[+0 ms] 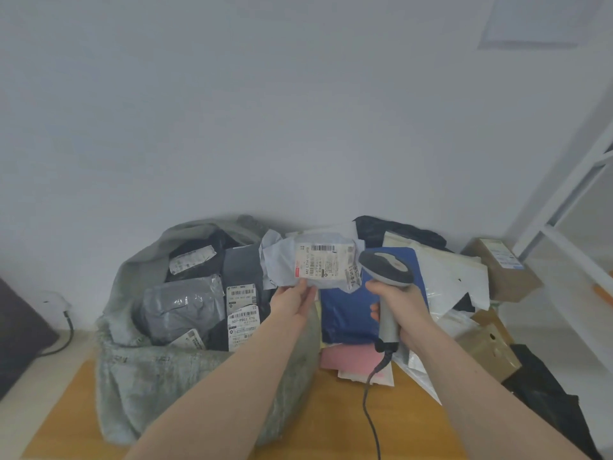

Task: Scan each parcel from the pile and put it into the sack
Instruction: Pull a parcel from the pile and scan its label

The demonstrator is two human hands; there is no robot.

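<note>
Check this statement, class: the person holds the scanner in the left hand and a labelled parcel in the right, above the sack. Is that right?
No, the hands are swapped. The head view shows the right hand gripping the scanner and the left hand holding the labelled parcel above the sack.

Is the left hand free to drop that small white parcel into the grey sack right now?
Probably yes. The left hand holds the small white parcel right beside the grey sack, whose mouth gapes open, and nothing lies between them. The right hand grips the scanner on the other side.
</note>
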